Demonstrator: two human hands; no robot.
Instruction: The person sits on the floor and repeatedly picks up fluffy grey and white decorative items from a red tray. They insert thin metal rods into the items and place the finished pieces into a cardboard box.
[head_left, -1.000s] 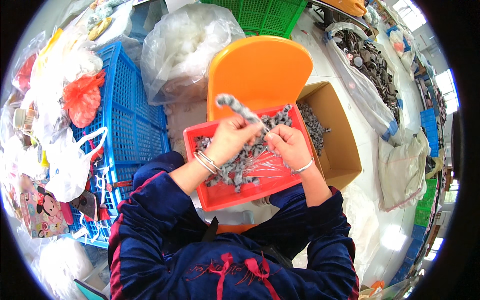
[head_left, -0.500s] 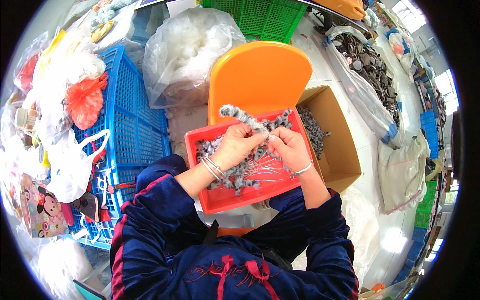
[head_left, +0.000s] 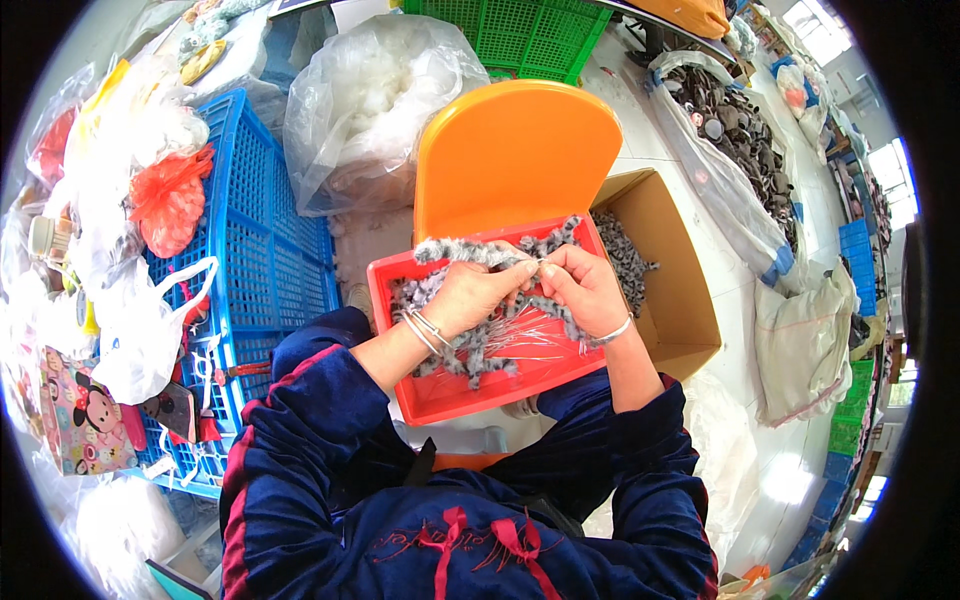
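A red plastic tray rests on my lap, holding several grey fuzzy pieces and a bundle of thin clear strands. My left hand grips a long grey fuzzy piece that sticks out to the left above the tray. My right hand pinches the same piece at its right end, fingertips touching those of the left hand. Both wrists wear bangles.
An orange plastic chair stands just behind the tray. A cardboard box with more grey pieces sits to the right. Blue crates with bags lie left, a clear bag of white stuffing and a green crate behind.
The fuzzy piece has swung from pointing up-left to lying nearly level to the left. Both hands have stayed together over the tray, closing in on its right end.
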